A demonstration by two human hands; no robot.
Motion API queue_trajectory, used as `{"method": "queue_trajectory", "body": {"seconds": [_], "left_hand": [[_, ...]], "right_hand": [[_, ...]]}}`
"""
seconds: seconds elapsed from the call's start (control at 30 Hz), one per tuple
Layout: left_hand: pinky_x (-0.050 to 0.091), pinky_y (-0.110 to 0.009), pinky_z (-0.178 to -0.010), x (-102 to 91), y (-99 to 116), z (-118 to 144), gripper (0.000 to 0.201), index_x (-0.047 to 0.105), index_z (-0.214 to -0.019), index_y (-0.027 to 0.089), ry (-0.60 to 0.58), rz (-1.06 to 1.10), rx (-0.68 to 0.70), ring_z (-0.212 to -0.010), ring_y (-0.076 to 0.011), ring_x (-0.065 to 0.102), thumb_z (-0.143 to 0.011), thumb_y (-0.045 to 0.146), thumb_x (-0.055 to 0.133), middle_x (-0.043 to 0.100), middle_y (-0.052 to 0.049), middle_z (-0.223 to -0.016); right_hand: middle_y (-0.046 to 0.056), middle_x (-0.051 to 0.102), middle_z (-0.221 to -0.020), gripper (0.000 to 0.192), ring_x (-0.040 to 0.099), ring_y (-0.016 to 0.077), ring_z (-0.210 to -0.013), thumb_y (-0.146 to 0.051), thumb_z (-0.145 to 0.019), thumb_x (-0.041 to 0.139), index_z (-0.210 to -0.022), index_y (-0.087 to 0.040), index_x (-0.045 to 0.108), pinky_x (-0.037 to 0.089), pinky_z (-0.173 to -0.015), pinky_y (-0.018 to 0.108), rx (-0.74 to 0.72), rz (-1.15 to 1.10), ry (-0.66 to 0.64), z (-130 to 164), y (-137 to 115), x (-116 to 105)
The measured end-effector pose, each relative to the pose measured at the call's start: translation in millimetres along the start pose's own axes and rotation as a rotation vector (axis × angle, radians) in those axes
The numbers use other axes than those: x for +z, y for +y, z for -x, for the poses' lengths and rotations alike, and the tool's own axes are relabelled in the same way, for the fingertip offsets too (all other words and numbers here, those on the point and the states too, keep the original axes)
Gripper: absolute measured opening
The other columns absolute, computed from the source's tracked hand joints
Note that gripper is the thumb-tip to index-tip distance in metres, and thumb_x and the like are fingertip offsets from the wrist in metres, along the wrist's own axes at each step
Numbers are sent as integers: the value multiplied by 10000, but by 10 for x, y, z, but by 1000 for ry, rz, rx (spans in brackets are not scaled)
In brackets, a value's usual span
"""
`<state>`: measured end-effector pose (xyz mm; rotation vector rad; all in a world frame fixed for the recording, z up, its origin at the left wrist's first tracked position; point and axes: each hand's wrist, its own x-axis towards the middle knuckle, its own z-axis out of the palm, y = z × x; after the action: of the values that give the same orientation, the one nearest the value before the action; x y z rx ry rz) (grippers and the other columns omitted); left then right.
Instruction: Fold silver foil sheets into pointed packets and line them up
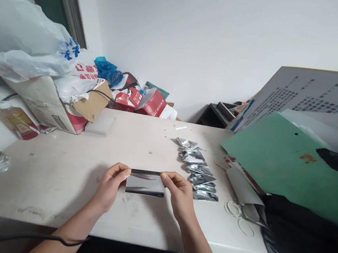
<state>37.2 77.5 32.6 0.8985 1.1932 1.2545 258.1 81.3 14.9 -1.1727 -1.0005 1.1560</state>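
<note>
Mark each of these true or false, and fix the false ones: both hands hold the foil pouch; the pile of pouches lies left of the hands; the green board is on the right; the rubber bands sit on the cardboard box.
1. Both hands hold the foil pouch. True: the left hand pinches its left edge, the right hand its right edge.
2. The pile of pouches lies left of the hands. False: it lies to their right.
3. The green board is on the right. True.
4. The rubber bands sit on the cardboard box. False: they lie on the table, right of the hands.
</note>
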Motion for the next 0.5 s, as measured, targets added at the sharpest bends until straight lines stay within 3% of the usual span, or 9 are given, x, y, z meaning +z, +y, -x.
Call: {"method": "queue_trajectory", "body": {"seconds": [0.23, 0.5], "left_hand": [[381, -235, -612, 1, -41, -44, 347, 642, -737, 202, 60, -86, 65, -666, -125, 439, -736, 500, 820, 526, 27, -701], [382, -242, -616, -30, -44, -51, 349, 650, -766, 205, 38, -142, 123, -659, -129, 428, -793, 523, 791, 510, 24, -702]], "right_hand": [[50, 736, -772, 434, 625, 209, -746, -648, -770, 866, -793, -219, 805, 520, -745, 354, -52, 45, -33, -33, 56, 18], [27, 657, -687, 497, 557, 185, -681, -695, -744, 864, -744, -207, 767, 489, -697, 336, -34, 28, -15, -63, 42, 40]]}}
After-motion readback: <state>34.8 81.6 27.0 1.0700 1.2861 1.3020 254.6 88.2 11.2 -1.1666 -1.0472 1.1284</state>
